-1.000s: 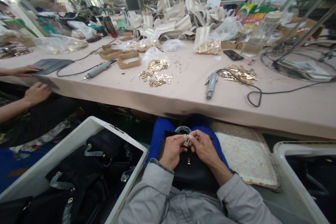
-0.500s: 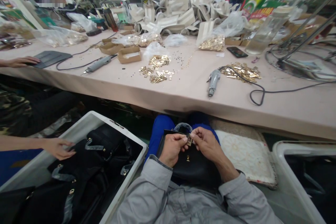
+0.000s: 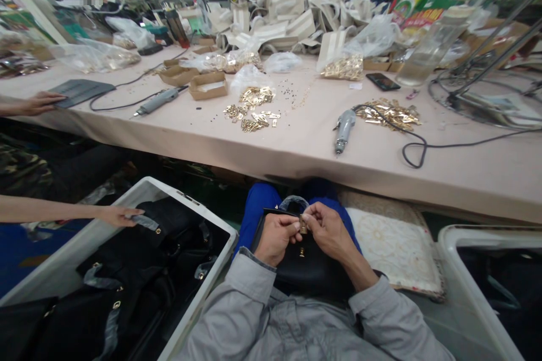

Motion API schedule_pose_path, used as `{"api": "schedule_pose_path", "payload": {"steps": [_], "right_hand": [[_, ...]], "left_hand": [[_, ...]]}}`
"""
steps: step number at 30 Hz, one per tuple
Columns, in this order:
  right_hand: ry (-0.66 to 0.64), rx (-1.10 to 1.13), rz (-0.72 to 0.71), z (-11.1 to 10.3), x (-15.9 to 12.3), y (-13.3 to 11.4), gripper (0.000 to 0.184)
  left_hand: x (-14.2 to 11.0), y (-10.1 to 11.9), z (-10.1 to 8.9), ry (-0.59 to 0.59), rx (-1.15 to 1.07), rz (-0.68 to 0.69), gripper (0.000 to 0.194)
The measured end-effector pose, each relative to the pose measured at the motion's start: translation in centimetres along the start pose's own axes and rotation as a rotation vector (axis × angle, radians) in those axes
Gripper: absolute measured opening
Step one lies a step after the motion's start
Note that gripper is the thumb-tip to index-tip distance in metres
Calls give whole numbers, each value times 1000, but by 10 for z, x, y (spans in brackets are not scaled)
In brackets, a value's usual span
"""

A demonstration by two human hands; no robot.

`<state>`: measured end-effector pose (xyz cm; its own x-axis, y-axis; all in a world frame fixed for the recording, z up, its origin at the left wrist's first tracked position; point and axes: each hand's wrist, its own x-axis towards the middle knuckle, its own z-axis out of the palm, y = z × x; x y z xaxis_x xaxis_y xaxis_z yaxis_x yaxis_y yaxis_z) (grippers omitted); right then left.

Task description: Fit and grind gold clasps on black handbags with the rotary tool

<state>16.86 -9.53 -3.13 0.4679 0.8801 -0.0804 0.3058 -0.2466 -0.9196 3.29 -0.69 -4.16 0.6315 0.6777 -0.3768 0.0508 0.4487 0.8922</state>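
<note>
Near the bottle [image 3: 432,48], a red-green box [image 3: 404,7] bears blurred lettering [image 3: 427,14].

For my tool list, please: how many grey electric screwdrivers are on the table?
2: one screwdriver lies left of the front carton; the other screwdriver lies beside the right pile of gold metal pieces.

Loose grey long sleeves, grey top, blue trousers

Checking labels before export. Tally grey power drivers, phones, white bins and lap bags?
Grey power drivers: 2
Phones, clearly seen: 1
White bins: 2
Black bag on lap: 1
Total: 6
</note>
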Motion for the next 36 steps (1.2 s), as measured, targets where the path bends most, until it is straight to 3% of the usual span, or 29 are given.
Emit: {"api": "schedule_pose_path", "payload": {"steps": [8,12,16,21,28,31,36], "right_hand": [[10,-2,-12,1,1,-1,19],[84,79,98,8,-4,-2,25],[134,151,174,16,-9,-5,32],[86,198,153,18,-15,-8,30],[26,55,95,16,-24,-2,24],[-50,-40,-16,12,-29,2,22],[-6,-337,-444,8,-33,17,24]], "left_hand": [[-3,1,2,33,-19,14,23],[-5,-1,4,68,-30,15,23],[-7,-5,3,73,-84,-84,21],[-4,-6,1,64,-139,-224,29],[-5,-3,4,87,-121,-303,12],[-6,-4,7,127,-119,-295,12],[-5,-5,9,154,-114,-325,7]]}}
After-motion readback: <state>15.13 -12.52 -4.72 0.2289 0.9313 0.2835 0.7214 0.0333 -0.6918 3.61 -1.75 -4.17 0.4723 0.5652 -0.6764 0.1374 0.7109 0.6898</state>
